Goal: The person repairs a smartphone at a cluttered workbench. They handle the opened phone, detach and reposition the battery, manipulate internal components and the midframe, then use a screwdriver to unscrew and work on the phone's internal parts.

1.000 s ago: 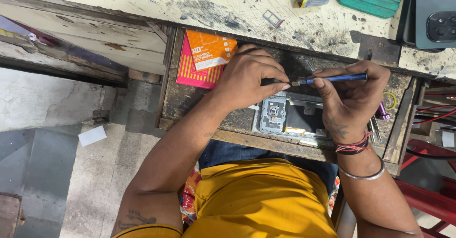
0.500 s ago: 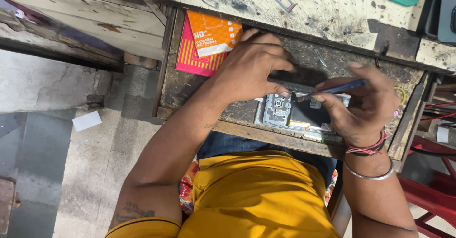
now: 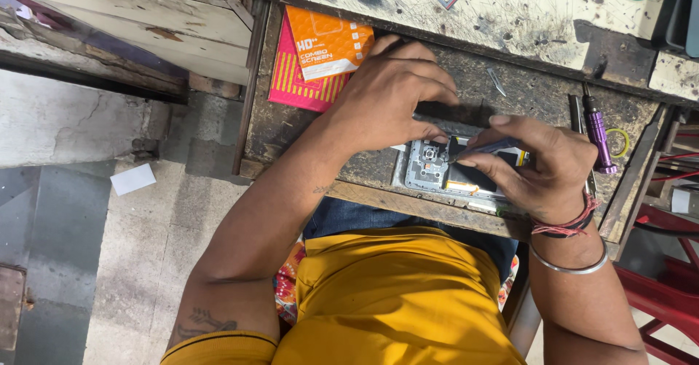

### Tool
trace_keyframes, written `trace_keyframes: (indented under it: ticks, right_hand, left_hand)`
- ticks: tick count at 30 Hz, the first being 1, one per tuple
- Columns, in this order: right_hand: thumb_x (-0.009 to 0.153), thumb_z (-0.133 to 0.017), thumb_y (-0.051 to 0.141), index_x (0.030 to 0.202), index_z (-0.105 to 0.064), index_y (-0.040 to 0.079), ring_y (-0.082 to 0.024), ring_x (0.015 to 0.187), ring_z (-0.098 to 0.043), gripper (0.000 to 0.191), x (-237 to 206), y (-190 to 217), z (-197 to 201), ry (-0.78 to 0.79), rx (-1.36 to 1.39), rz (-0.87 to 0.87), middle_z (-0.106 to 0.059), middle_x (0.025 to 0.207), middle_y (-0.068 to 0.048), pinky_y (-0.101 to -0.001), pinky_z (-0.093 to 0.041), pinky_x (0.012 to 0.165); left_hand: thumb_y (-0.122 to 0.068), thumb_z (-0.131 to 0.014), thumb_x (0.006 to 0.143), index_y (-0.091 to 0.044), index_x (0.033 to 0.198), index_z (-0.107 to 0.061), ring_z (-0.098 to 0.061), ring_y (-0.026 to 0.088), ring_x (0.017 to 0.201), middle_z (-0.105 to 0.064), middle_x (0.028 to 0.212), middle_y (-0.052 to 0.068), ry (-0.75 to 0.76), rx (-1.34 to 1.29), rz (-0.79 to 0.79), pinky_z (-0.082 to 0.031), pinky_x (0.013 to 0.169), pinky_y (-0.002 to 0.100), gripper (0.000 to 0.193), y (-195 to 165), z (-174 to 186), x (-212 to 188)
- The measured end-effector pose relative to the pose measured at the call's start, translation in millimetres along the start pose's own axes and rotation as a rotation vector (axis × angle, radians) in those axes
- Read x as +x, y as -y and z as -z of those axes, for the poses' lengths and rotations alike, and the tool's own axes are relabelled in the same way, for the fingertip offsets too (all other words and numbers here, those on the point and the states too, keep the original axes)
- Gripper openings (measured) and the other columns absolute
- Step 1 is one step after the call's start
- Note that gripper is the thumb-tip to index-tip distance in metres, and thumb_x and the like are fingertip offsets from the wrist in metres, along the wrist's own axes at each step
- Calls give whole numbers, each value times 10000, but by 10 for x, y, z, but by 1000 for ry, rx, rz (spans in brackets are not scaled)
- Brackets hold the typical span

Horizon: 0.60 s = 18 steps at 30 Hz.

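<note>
While the opened phone lies flat in the worn wooden drawer, circuitry facing up, the left hand presses down on its upper edge, fingers spread and thumb on the top corner. Right hand sits over the phone's right half, fingers pinched narrow around a blue screwdriver, tip down on the board. Up-left of the phone, an orange packet lies on a pink one. Right of the phone, a purple tool rests beside a yellow ring. Above the phone, tweezers.
</note>
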State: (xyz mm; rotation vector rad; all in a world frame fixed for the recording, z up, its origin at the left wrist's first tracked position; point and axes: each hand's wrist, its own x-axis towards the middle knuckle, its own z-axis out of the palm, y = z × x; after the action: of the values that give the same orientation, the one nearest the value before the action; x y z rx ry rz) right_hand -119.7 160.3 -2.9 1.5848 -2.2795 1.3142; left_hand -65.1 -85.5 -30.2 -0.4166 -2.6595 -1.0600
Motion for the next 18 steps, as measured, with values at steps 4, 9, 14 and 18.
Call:
trace_keyframes:
  ticks: [4,9,14,18]
  right_hand:
    - [860,-809,70,1203,-614,77,-264,920,-788,395,94,8,50,151,151,95,-759,980,-130,-284,-629,735]
    - [866,-812,48,1191,-656,106,-248,948,-800,365,114,41,25,145,211,77,-769,1022,-123,-296,-666,779]
    - [845,-733,-17,1148,-626,89,-262,911,-769,339,75,58,102,205,191,95,-750,998,-146,-308,-613,728]
    - [777,-907,184,1144,-706,127,-205,751,-730,422,62,53,70,100,-96,-45,-774,899,-80,-332,-558,663]
  left_hand:
    - [-394,-948,602,-184,1012,-822,-599,174,1136,-756,1112,-76,-5,3,-33,-365,1044,465,478,31,-11,-4]
    - [-474,-924,583,-193,1015,-825,-604,172,1119,-759,1100,-73,-11,38,-45,-361,1033,486,525,55,-56,1]
    - [-436,-943,594,-188,1032,-819,-611,171,1129,-761,1116,-78,-27,9,-61,-379,1038,459,518,71,-63,-1]
    - [-377,-964,574,-181,1001,-819,-615,173,1114,-762,1094,-81,-30,-1,-37,-384,1029,454,491,50,-46,-16]
